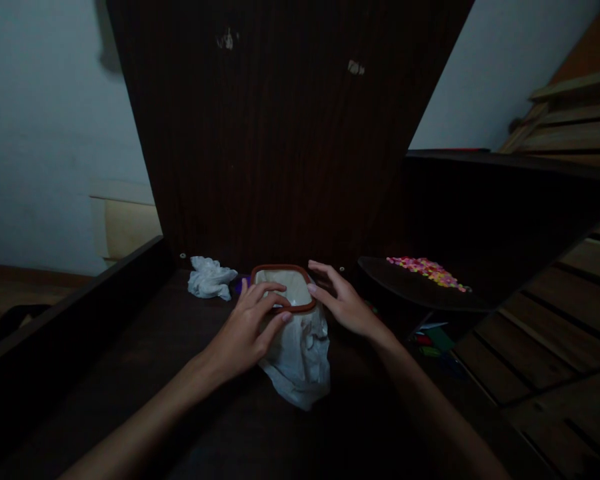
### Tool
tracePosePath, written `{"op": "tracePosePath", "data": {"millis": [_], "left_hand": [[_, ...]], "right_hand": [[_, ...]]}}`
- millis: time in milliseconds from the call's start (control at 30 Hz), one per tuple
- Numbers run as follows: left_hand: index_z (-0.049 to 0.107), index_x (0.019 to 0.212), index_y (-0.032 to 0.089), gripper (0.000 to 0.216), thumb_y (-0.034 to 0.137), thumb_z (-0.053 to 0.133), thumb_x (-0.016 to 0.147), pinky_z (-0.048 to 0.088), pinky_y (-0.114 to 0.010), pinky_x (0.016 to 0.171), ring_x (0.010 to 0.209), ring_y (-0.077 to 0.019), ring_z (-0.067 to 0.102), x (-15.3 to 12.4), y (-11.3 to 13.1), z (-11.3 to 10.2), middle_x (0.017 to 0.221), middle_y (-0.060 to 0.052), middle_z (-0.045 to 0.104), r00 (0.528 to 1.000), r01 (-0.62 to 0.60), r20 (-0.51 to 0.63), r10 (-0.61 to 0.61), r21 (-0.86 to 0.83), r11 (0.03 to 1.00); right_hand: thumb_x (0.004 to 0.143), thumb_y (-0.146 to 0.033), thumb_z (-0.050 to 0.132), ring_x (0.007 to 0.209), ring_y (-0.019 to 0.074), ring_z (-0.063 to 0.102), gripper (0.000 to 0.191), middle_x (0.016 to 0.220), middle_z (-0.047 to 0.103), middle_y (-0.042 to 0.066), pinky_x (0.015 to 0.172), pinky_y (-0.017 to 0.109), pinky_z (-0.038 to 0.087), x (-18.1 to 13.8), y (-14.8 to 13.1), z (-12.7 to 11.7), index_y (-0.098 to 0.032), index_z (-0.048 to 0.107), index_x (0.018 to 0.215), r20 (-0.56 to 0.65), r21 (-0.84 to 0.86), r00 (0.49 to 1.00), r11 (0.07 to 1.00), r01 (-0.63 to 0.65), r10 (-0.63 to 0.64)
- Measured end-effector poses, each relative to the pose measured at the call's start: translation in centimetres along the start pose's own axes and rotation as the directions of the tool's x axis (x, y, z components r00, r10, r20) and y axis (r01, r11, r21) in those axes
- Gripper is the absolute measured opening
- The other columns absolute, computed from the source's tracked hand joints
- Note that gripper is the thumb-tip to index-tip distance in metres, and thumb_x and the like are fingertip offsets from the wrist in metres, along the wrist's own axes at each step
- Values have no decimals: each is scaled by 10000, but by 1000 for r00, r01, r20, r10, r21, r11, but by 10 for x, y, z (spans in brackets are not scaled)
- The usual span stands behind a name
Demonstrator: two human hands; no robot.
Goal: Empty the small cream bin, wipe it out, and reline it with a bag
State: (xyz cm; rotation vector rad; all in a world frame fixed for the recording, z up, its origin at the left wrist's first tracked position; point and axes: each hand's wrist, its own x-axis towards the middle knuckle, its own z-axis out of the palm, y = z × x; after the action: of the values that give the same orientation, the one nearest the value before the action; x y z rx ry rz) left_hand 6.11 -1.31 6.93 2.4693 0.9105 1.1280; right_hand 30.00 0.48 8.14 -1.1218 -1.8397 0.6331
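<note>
Head | white bag, below left fingertips, apparently being arranged at brown rim | left hand: fingers curved, pinch cannot be told; right hand: fingers spread beside rim | steady two-sided hold likely needed

- Dark wooden surface, bordered at left by a raised board
- On it, near the back: crumpled whitish plastic
- Just right: purple item, mostly hidden, beside brown-rimmed container with rumpled white bag
- On rounded shelf at right: small pink, red, yellow pieces
</note>
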Motion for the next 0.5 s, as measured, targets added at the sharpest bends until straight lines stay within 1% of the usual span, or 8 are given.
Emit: {"op": "tracePosePath", "data": {"millis": [33, 100, 133, 200, 300, 333, 400, 500], "left_hand": [[640, 1101, 242, 155, 292, 520, 1018, 145, -672, 1227, 1295, -291, 550, 0, 0, 1, 1323, -92, 607, 1000, 5, 22, -5, -7, 1000], [638, 1093, 241, 152, 292, 518, 1016, 93, -671, 1242, 1339, -295, 522, 1, 1, 1, 1369, -94, 586, 998, 10, 66, -9, -15, 1000], [641, 1080, 238, 149, 302, 525, 1012, 109, -660, 1246, 1347, -296, 515, 1, 2, 0, 1377, -96, 581, 997, 12, 78, -10, -16, 1000], [649, 1053, 230, 166, 349, 545, 1004, 219, -623, 1235, 1348, -304, 512, 2, 5, -4, 1388, -102, 571, 997, 18, 74, -17, -15, 1000], [650, 1071, 218, 246, 426, 541, 999, 398, -549, 1155, 1338, -313, 510, 8, 7, -17, 1403, -119, 557, 999, 38, 2, -38, -4, 999], [645, 1096, 213, 268, 437, 532, 1000, 420, -536, 1136, 1335, -313, 511, 10, 6, -22, 1404, -125, 556, 999, 48, -24, -48, 5, 999], [632, 1143, 202, 305, 448, 531, 994, 413, -535, 1139, 1331, -311, 516, 16, -1, -31, 1406, -134, 560, 996, 68, -58, -67, 22, 997], [598, 1216, 190, 383, 477, 545, 970, 394, -536, 1156, 1342, -310, 521, 22, -22, -36, 1438, -142, 555, 992, 109, -59, -110, -27, 994]], "right_hand": [[952, -459, 598, 1427, 230, 461, 498, 1550, 476, 119, 1191, 455, 380, 3, 1, 2, -238, 510, 1390, 8, 15, 1000, 1000, -3, 3], [953, -472, 587, 1435, 230, 455, 532, 1560, 467, 126, 1195, 456, 373, 6, 3, 4, -229, 495, 1417, 32, 45, 999, 999, -17, 15], [955, -476, 581, 1434, 233, 459, 545, 1560, 470, 130, 1194, 460, 372, 7, 4, 5, -223, 489, 1428, 45, 58, 999, 998, -24, 22], [960, -475, 569, 1424, 238, 476, 561, 1556, 480, 138, 1192, 469, 372, 8, 5, 6, -210, 483, 1447, 71, 71, 997, 997, -40, 34], [957, -457, 575, 1425, 235, 478, 585, 1561, 479, 132, 1198, 465, 364, 7, 6, 5, -202, 477, 1474, 81, 38, 996, 998, -46, 43], [952, -447, 583, 1429, 234, 473, 592, 1563, 479, 127, 1202, 463, 358, 7, 7, 4, -202, 477, 1481, 82, 15, 996, 999, -45, 44], [939, -415, 601, 1441, 239, 461, 598, 1562, 481, 123, 1212, 467, 342, 7, 8, 3, -197, 488, 1484, 84, -36, 996, 999, -35, 38], [919, -351, 603, 1455, 257, 443, 577, 1563, 471, 145, 1230, 482, 307, 9, 8, 4, -158, 530, 1458, 94, -98, 995, 995, -7, 16]]}}
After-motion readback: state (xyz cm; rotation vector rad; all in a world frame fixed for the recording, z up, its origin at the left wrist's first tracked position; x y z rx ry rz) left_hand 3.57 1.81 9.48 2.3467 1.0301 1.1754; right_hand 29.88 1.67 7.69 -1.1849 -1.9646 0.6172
